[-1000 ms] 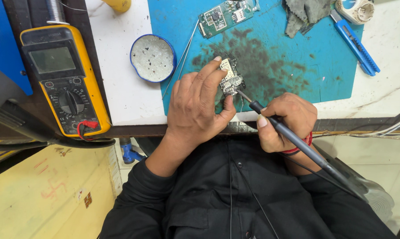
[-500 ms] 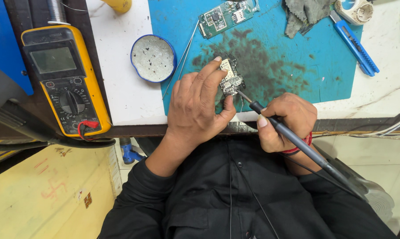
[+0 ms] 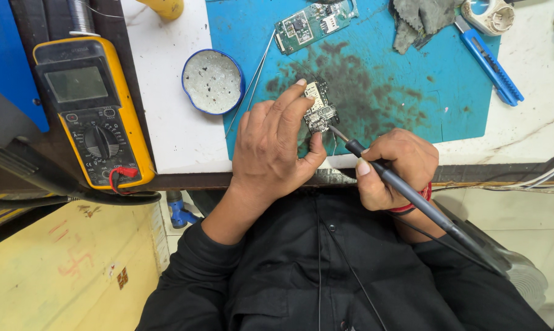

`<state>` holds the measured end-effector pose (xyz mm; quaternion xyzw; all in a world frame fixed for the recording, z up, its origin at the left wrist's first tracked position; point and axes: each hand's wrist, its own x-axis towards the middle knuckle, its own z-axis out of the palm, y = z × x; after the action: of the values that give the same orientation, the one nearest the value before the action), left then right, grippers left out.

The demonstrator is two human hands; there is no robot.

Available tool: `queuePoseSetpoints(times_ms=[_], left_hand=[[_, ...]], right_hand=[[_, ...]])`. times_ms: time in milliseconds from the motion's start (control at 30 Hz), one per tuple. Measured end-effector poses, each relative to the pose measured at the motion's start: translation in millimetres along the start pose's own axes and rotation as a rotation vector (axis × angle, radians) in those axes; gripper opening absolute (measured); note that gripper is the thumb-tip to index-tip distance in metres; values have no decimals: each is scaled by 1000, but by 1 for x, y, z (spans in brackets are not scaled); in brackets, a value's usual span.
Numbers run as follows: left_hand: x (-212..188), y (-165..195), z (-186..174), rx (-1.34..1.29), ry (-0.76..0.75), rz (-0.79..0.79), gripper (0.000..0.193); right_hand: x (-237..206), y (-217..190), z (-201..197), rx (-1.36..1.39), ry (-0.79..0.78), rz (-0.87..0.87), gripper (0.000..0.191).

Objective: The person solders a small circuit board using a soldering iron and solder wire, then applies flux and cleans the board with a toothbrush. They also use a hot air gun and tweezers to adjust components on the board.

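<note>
My left hand (image 3: 277,147) pinches a small circuit board (image 3: 319,109) between thumb and fingers, just above the stained blue work mat (image 3: 375,73). Gripped like a pen in my right hand (image 3: 395,165) is a dark soldering iron (image 3: 412,199). Its metal tip touches the lower edge of the small board. The iron's cable trails off to the lower right across my black sleeve.
A yellow multimeter (image 3: 93,116) lies at the left. Near it sit a round blue tin (image 3: 212,81) and thin tweezers (image 3: 252,83). A second green circuit board (image 3: 311,23), a grey rag (image 3: 421,21), a blue utility knife (image 3: 488,64) and a tape roll (image 3: 488,15) lie at the back.
</note>
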<state>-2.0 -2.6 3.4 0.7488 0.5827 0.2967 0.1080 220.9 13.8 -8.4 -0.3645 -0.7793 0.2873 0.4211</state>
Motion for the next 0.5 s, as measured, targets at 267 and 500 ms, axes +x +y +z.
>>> queuePoseSetpoints(times_ms=[267, 500], left_hand=[[0, 1, 0, 3, -7, -3, 53], [0, 0, 1, -4, -7, 2, 54]], right_hand=[[-1, -1, -1, -10, -1, 9, 16], [-2, 0, -1, -11, 6, 3, 16]])
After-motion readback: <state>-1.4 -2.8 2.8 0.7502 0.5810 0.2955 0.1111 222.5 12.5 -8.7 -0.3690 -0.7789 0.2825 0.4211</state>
